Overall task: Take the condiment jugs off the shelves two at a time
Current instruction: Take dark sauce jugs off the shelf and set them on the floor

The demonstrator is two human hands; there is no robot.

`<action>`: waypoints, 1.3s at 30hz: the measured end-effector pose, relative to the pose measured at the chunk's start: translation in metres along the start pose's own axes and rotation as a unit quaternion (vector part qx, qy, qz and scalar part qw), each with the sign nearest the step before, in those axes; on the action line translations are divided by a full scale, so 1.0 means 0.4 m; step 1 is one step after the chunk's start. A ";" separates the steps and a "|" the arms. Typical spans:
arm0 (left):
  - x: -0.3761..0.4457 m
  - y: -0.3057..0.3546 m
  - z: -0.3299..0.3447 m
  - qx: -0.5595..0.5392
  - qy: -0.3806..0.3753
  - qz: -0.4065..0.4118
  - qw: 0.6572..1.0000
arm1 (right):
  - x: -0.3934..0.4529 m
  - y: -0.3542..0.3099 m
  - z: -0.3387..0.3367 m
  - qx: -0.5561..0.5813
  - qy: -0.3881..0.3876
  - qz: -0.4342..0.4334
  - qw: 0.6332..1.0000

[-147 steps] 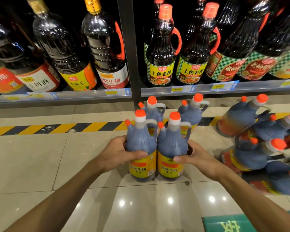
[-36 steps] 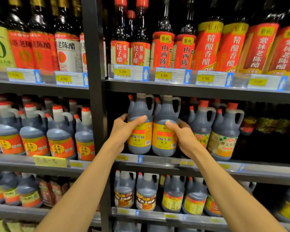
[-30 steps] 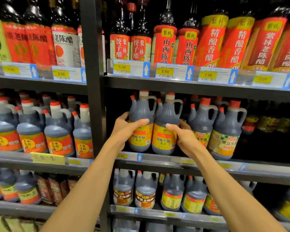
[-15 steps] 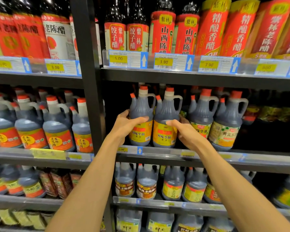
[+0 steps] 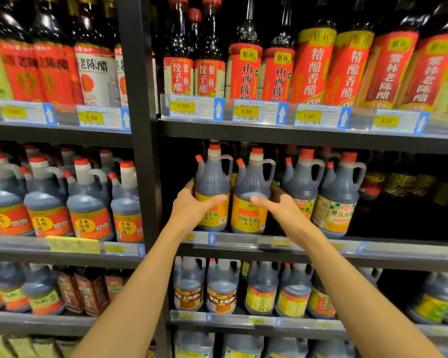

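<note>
While two dark jugs stand upright side by side at the front edge of the middle shelf (image 5: 243,240), near its left end, the left hand (image 5: 192,210) clasps the left jug (image 5: 212,187) and the right hand (image 5: 282,210) clasps the right jug (image 5: 252,192). Each jug has a red cap, a small red spout, a pale looped handle and a yellow label with a red band. More jugs (image 5: 321,192) stand just beside them toward the shelf's right.

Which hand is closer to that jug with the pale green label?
Right. The right hand grips the yellow-labelled jug beside the pale green-labelled jug; the left hand is farther left.
</note>
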State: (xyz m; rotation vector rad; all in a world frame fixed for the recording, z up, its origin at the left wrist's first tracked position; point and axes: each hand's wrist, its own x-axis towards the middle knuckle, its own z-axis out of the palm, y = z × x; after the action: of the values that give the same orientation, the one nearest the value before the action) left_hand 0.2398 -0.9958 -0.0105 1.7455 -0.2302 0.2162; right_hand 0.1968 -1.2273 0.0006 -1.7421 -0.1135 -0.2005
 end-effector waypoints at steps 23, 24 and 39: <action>0.023 -0.010 0.022 0.038 0.068 0.025 0.997 | 0.028 0.015 0.074 -0.034 0.142 0.009 0.989; 0.027 -0.011 0.022 0.038 0.068 0.022 0.997 | 0.032 0.014 0.075 -0.033 0.143 0.008 0.989; 0.114 -0.043 0.039 0.017 0.055 0.001 0.998 | 0.112 0.019 0.089 -0.022 0.147 0.020 0.989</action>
State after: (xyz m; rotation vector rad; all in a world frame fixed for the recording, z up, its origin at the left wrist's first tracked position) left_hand 0.2884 -1.0094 -0.0171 1.7614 -0.1477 0.3187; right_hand 0.2445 -1.1952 -0.0040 -1.7380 0.1424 -0.4294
